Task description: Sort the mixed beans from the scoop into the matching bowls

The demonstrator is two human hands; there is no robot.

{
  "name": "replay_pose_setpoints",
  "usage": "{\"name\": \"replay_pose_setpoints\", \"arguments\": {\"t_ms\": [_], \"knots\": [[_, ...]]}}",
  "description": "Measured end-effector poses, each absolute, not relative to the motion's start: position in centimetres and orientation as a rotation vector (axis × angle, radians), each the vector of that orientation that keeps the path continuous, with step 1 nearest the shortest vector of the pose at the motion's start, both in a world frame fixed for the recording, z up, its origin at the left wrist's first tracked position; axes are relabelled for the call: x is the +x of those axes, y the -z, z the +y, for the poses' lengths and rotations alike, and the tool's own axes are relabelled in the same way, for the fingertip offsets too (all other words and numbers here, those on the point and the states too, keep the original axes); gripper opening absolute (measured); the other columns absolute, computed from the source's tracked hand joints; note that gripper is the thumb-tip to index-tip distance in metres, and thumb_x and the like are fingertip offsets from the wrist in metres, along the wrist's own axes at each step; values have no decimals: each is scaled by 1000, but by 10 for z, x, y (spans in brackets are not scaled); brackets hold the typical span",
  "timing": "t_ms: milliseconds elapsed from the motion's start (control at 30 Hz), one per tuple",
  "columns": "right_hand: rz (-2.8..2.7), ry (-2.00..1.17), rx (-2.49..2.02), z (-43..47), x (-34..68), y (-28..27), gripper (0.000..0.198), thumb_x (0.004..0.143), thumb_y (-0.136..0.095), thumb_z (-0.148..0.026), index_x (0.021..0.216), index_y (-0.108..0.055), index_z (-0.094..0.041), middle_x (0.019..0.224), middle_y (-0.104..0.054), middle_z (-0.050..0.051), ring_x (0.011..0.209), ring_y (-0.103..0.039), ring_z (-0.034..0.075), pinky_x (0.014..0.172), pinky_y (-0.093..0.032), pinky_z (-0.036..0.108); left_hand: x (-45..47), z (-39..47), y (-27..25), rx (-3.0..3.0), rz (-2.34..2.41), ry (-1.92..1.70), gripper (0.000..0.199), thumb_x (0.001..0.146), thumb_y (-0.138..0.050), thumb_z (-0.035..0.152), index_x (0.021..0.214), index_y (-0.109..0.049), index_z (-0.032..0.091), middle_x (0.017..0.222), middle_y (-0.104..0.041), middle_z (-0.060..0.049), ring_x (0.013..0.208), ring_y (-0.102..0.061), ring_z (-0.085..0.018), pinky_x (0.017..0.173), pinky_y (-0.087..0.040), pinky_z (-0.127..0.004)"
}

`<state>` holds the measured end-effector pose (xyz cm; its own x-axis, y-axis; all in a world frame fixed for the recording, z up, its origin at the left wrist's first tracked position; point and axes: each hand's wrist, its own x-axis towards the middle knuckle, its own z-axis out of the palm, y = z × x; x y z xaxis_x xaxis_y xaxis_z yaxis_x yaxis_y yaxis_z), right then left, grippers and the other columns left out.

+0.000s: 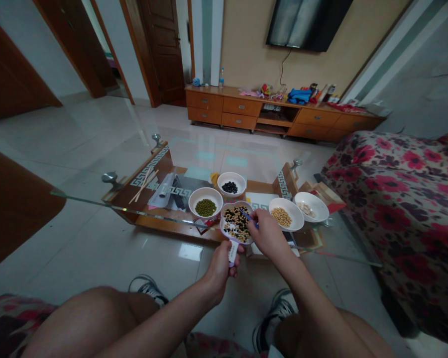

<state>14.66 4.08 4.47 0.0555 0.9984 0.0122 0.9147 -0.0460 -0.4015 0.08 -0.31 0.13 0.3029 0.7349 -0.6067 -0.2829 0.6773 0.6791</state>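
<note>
My left hand (221, 263) is closed round the handle of a white-and-lilac scalloped dish (221, 229), held at the front edge of the glass table. Mixed black and pale yellow beans (236, 219) lie in it, with some white bottom showing. Over its right side, my right hand (262, 229) pinches slim blue tweezers (245, 215), their tips among the beans. Around the dish stand a bowl of green beans (205, 208), a bowl of black beans (230, 187), a bowl of yellow beans (281, 217) and a bowl with whitish pieces (306, 209).
Wooden chopsticks (144, 186) lie on the left of the glass table (93, 174). Papers (164, 191) show beside them. A floral sofa (403, 199) is at the right. Beyond, a wooden cabinet (239, 107) carries a bottle (221, 78) and assorted items.
</note>
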Motion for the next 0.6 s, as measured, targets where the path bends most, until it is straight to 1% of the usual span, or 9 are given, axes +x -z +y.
{"name": "replay_pose_setpoints", "arguments": {"t_ms": [67, 133, 233, 333, 433, 600], "knots": [[-1928, -430, -2056, 35, 149, -47, 13, 88, -47, -22, 93, -57, -16, 87, -66, 7, 79, -59, 17, 70, -38, 26, 1, -4, 0, 489, 1059, -707, 34, 80, -38, 39, 80, -61, 15, 50, -45, 4, 39, -30, -8, 44, -26, -24], [-1937, -491, -2128, 28, 149, -50, 16, 90, -45, -28, 97, -56, -18, 82, -66, 6, 73, -60, 17, 62, -34, 26, 2, -4, 1, 484, 1058, -704, 34, 80, -37, 38, 80, -61, 14, 50, -45, 4, 38, -29, -8, 44, -27, -24], [-1991, -550, -2254, 19, 148, -56, 21, 90, -44, -35, 101, -54, -20, 83, -67, 5, 71, -61, 18, 56, -27, 26, 2, -5, 2, 494, 1047, -719, 33, 79, -39, 39, 81, -61, 14, 51, -46, 4, 38, -30, -8, 45, -26, -24], [-2090, -592, -2254, 14, 148, -59, 22, 90, -44, -39, 100, -54, -22, 86, -68, 5, 73, -63, 18, 55, -25, 26, 2, -6, 2, 495, 1037, -721, 32, 79, -38, 39, 81, -60, 15, 51, -46, 4, 39, -30, -8, 45, -25, -24], [-2189, -560, -2236, 12, 146, -59, 20, 90, -45, -39, 98, -55, -23, 86, -69, 5, 75, -64, 19, 56, -26, 26, 2, -7, 1, 494, 1053, -718, 31, 79, -38, 38, 81, -59, 15, 52, -46, 4, 39, -30, -8, 45, -24, -25], [-2271, -522, -2193, 12, 143, -55, 20, 91, -46, -38, 100, -56, -23, 89, -69, 5, 78, -64, 20, 58, -29, 27, 1, -7, -1, 499, 1042, -720, 32, 78, -38, 38, 80, -59, 15, 52, -46, 4, 40, -30, -8, 46, -24, -25]]}}
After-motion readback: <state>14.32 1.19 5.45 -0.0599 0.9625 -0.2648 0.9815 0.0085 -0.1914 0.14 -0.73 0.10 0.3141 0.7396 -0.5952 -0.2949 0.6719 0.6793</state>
